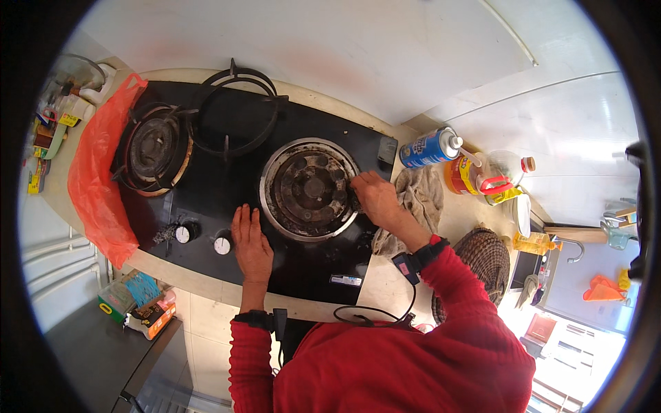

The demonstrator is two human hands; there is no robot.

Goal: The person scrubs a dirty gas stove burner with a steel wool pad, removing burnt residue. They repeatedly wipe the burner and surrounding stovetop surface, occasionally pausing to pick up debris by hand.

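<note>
My left hand (253,253) rests palm down on the black glass gas hob (304,273), beside the right control knob (222,245), and holds nothing. My right hand (377,199) is at the right edge of the uncovered burner (315,191), its fingers curled down on the metal rim. Something dark shows under those fingers, but most of it is hidden and I cannot tell what it is. Brown and black grime coats the burner. A black pan support (268,129) lies loose on the hob behind it, leaning partly over the left burner (152,147), whose own support is in place.
A red plastic bag (98,175) covers the hob's left edge. Dark scraps (165,233) lie by the left knob (183,233). On the right are a grey rag (421,196), a blue spray can (428,148), an oil bottle (465,173) and a woven round mat (480,263).
</note>
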